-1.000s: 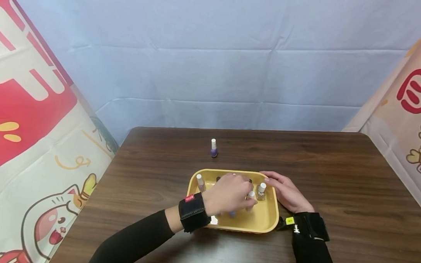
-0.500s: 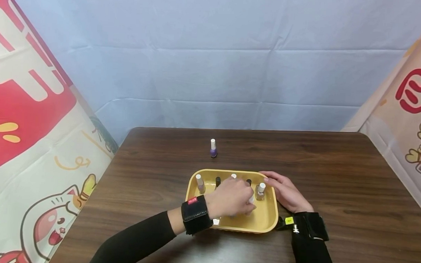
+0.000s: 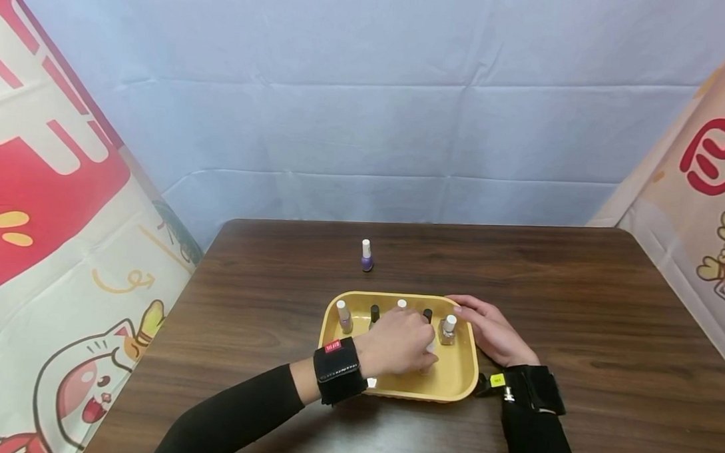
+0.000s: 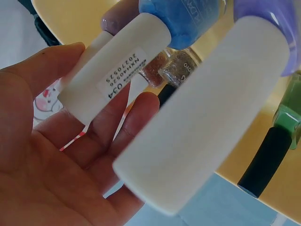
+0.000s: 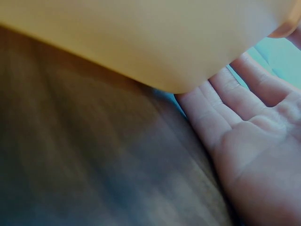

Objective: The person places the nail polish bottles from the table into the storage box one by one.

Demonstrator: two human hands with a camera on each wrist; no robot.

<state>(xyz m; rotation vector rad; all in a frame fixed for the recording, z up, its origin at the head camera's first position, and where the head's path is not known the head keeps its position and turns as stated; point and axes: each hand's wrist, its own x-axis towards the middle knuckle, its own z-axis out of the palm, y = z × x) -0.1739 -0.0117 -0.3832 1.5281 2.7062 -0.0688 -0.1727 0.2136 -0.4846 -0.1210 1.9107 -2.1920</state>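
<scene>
In the head view my left hand (image 3: 397,344) is over the yellow tray (image 3: 456,376). In the left wrist view its thumb and fingers pinch the white cap of a mauve nail polish bottle (image 4: 117,20), partly hidden behind a blue nail polish bottle (image 4: 188,21). A purple nail polish bottle (image 4: 275,28) looms close to that camera. My right hand (image 3: 499,334) holds the tray at its far right corner, thumb at the rim and fingers along the outer wall. Beside that thumb, inside the tray, stands a clear nail polish bottle (image 3: 447,331) with a white cap.
A lilac bottle (image 3: 344,319) stands at the tray's left end, and more white- and black-capped bottles line its far side. A green bottle (image 4: 288,113) shows in the left wrist view. Beyond the tray, a purple bottle (image 3: 367,256) stands on the brown table (image 3: 264,296).
My left hand has moved slightly down and toward me within the tray, carrying the bottle, and uncovered the caps along the far side. My right hand stays at the corner.
</scene>
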